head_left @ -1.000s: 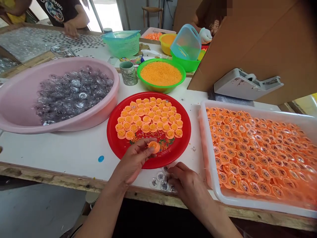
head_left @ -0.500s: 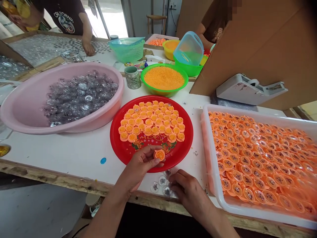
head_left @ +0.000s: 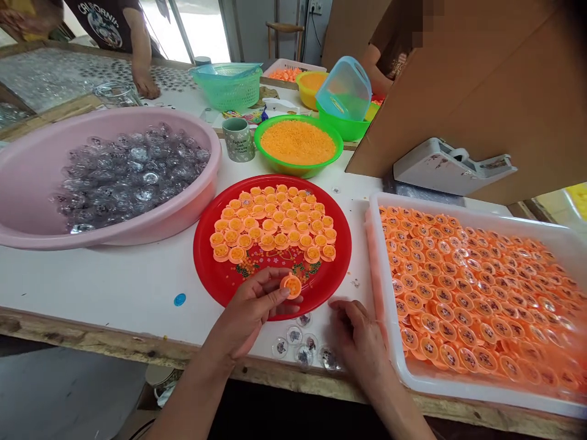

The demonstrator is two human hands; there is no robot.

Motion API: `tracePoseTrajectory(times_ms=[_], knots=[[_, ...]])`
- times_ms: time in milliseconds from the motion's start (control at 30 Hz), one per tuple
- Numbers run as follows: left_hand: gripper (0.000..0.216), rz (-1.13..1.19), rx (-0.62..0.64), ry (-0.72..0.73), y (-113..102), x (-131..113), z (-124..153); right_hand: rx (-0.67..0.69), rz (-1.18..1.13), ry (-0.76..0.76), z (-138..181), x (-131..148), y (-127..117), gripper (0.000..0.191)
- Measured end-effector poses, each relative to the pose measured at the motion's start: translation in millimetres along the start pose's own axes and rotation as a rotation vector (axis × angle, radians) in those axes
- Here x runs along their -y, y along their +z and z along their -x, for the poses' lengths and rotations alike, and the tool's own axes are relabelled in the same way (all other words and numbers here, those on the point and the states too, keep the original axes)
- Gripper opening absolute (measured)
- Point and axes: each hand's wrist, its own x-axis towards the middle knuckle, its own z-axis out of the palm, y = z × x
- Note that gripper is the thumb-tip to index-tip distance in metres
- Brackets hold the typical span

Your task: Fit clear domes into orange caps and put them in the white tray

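While my left hand [head_left: 250, 311] hovers over the near rim of the round red plastic plate [head_left: 215, 275], its thumb and fingertips are closed on one small orange plastic cup filled with orange granules [head_left: 291, 285]. The cup sits at the very tips of that pinch, mouth up, just above the plate's bare front part. It is clear of the rows of filled orange cups [head_left: 273, 226] farther back. My right hand [head_left: 362, 339] lies palm down on the white table [head_left: 114, 275] between plate and white plastic tray [head_left: 458, 384], fingers loosely spread. Nothing shows in its grasp. A cluster of clear round plastic lids [head_left: 294, 335] rests on the table edge just left of that hand, below the held cup. To the right, the tray holds packed orange cups with lids on. To the left stands a pink plastic basin [head_left: 27, 183] heaped with clear lids. Behind the plate is a green plastic bowl [head_left: 298, 168] of orange granules. Against half a second ago, my right hand has come off the lid cluster and shifted right. The left hand's pinch on the cup is unchanged.
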Motion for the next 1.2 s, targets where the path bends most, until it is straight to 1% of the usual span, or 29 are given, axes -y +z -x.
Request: tracePoseTrajectory(times_ms=[100, 167, 200, 233, 300, 367, 400, 500, 600, 667, 733, 833, 867, 1000, 1100, 1200], knots=[[0.031, 0.012, 0.012, 0.004, -0.2, 1.2, -0.1, -0.002, 0.064, -0.021, 3.3, 1.0, 0.8, 0.007], [0.032, 0.002, 0.016, 0.001, 0.8, 1.3, 0.7, -0.015, 0.050, -0.019, 6.5, 3.5, -0.5, 0.006], [0.033, -0.013, 0.023, -0.001, 1.4, 1.1, 1.4, -0.011, 0.000, -0.011, 8.1, 5.3, -2.2, 0.007], [0.033, -0.032, 0.032, 0.000, 1.9, 0.8, 2.3, 0.005, -0.077, 0.007, 9.5, 7.6, -4.7, 0.011], [0.033, -0.068, 0.046, 0.006, 2.6, 0.3, 4.5, 0.081, -0.275, 0.071, 11.1, 13.4, -11.6, 0.025], [0.033, -0.084, 0.043, 0.009, 3.5, 0.3, 6.9, 0.171, -0.488, 0.145, 10.8, 20.8, -19.0, 0.031], [0.032, -0.087, 0.041, 0.003, 4.2, 0.8, 8.1, 0.199, -0.591, 0.176, 10.0, 24.9, -22.1, 0.030], [0.032, -0.079, 0.065, -0.027, 8.5, 4.9, 11.2, 0.220, -0.858, 0.227, 6.2, 36.7, -25.5, 0.024], [0.033, -0.041, 0.137, -0.029, 14.7, 11.6, 12.4, 0.235, -0.979, 0.244, 1.8, 43.3, -21.7, 0.022], [0.034, -0.023, 0.151, -0.022, 18.0, 15.1, 11.8, 0.232, -1.004, 0.247, -1.0, 42.9, -18.5, 0.020], [0.035, -0.018, 0.129, -0.020, 19.6, 16.5, 10.7, 0.220, -1.000, 0.245, -3.3, 39.5, -16.6, 0.019], [0.036, -0.006, 0.104, -0.024, 19.9, 14.9, 9.4, 0.178, -0.974, 0.242, -4.8, 33.8, -16.9, 0.032], [0.036, -0.004, 0.100, -0.023, 19.9, 13.8, 9.3, 0.172, -0.959, 0.236, -4.8, 32.8, -17.4, 0.033], [0.036, 0.003, 0.094, -0.026, 21.1, 9.6, 10.1, 0.188, -0.884, 0.194, -4.5, 35.1, -20.2, 0.018], [0.035, 0.018, 0.089, -0.027, 21.9, 8.0, 10.2, 0.191, -0.880, 0.185, -6.2, 38.7, -22.3, 0.017], [0.034, 0.006, 0.058, -0.012, 21.1, 8.6, 9.4, 0.189, -0.918, 0.167, -8.3, 40.1, -23.4, 0.016]])
